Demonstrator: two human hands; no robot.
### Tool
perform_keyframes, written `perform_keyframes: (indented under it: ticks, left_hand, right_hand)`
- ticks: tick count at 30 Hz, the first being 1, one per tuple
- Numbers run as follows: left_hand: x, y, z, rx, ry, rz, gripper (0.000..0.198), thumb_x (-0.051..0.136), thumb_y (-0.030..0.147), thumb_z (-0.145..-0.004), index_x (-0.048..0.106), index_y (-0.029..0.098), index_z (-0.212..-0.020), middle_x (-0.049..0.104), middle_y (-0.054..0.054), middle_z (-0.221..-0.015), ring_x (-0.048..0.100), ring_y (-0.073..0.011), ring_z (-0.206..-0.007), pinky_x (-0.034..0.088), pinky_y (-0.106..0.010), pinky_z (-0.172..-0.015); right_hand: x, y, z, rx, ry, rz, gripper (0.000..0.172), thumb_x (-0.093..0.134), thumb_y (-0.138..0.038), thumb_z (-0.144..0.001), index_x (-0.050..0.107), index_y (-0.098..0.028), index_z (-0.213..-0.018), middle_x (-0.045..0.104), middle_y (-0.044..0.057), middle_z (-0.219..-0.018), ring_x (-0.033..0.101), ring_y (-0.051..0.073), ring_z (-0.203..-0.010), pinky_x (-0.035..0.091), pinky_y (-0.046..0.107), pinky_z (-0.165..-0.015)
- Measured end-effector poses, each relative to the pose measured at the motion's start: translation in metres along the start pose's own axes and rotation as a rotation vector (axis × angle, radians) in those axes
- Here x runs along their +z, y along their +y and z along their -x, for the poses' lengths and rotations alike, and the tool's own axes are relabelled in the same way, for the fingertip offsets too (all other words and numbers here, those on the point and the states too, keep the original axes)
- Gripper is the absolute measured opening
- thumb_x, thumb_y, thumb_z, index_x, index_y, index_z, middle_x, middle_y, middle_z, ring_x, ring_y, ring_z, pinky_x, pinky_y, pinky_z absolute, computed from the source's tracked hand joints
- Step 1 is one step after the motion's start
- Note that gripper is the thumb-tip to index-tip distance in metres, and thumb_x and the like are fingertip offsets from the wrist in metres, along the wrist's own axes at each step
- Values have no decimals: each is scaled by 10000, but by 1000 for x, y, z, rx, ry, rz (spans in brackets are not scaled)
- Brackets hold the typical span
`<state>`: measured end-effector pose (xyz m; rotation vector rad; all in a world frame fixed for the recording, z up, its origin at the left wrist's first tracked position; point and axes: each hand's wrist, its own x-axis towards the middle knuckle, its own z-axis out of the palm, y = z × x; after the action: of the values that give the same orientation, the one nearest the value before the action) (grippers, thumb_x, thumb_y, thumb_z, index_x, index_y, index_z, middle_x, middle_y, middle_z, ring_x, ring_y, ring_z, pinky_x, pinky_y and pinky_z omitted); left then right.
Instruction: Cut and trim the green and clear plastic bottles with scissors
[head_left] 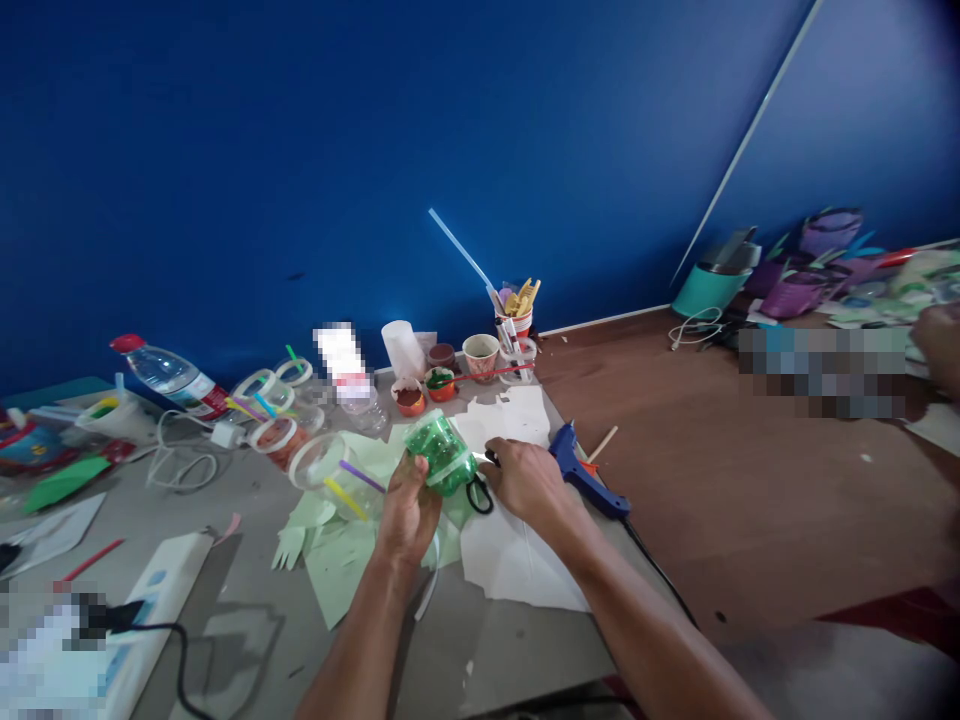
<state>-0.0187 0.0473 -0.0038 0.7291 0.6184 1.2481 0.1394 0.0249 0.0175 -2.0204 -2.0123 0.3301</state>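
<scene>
My left hand is closed around the lower end of a green-painted plastic bottle piece, holding it just above the grey table. My right hand is closed on a pair of black-handled scissors, whose blades meet the green piece's right side. Pale green paper cut-outs and white paper sheets lie under both hands.
A blue glue gun lies right of my right hand. Behind are cut clear bottle rings with coloured straws, paint cups, a cup of tools, a water bottle and a power strip. Another person's hand shows far right.
</scene>
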Motion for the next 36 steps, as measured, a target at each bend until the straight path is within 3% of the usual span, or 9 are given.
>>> perform_keyframes:
  ticks: [7,10,13,15,18,22,25,31,36]
  left_hand:
    - [0,1,1,-20,-75,-21,433,707,340,-778,602,204,-1176,683,-74,-1058,624,-236,-1026,466,-407,-918]
    - [0,1,2,-13,-83,-34,427,704,329,-783,599,206,-1179,685,-71,-1056,624,-237,-1036,461,-413,-930]
    - [1,0,2,-5,-89,-65,422,712,320,-775,605,207,-1167,687,-76,-1065,619,-246,-1057,458,-419,-939]
    - [1,-1,3,-1,-103,-102,432,727,335,-757,613,204,-1153,680,-87,-1099,609,-260,-1085,457,-424,-948]
    - [0,-6,4,8,-149,-190,441,723,372,-754,617,207,-1150,655,-97,-1172,579,-274,-1143,435,-431,-991]
    - [-7,-13,4,101,-172,-487,412,620,442,-827,618,210,-1167,639,-104,-1209,541,-273,-1202,400,-429,-1041]
    - [-12,-18,2,243,-122,-797,385,586,429,-842,616,208,-1155,651,-100,-1171,556,-258,-1174,424,-409,-1016]
    - [-14,-13,-1,522,199,-1018,414,576,310,-846,509,197,-1239,627,-76,-991,638,-178,-840,522,-343,-768]
    - [-6,-4,5,919,146,-1197,146,586,197,-848,630,208,-986,630,-56,-939,613,-177,-918,485,-378,-887]
  right_hand:
    - [4,-1,-1,-12,21,-42,306,442,-264,-903,707,-157,-794,662,138,-918,659,218,-787,426,291,-682]
    - [7,2,-6,6,145,-244,285,445,-226,-889,721,-154,-902,603,140,-1031,646,197,-790,458,290,-716]
    - [7,6,-11,16,299,-581,283,454,-239,-883,701,-159,-996,621,108,-968,629,213,-869,468,317,-817]
    - [6,9,-13,1,240,-860,296,476,-335,-890,682,-164,-1017,649,84,-915,624,222,-889,478,335,-826]
    - [2,7,-11,-76,-5,-1183,381,565,-436,-843,630,-175,-1113,668,63,-974,619,218,-924,485,339,-829]
    - [-1,3,-7,-175,-247,-1344,352,655,-392,-783,624,-170,-1054,668,43,-954,617,209,-913,489,321,-805]
    - [0,3,-7,-89,-215,-1361,341,671,-338,-751,613,-166,-1039,668,38,-924,624,209,-899,496,323,-795]
    - [0,-1,-7,20,150,-938,663,740,-259,-635,504,-181,-1249,601,103,-1199,563,263,-1094,435,419,-956]
    - [1,-9,-4,-46,193,-816,639,722,-229,-655,494,-175,-1249,587,124,-1203,557,270,-1116,445,420,-960]
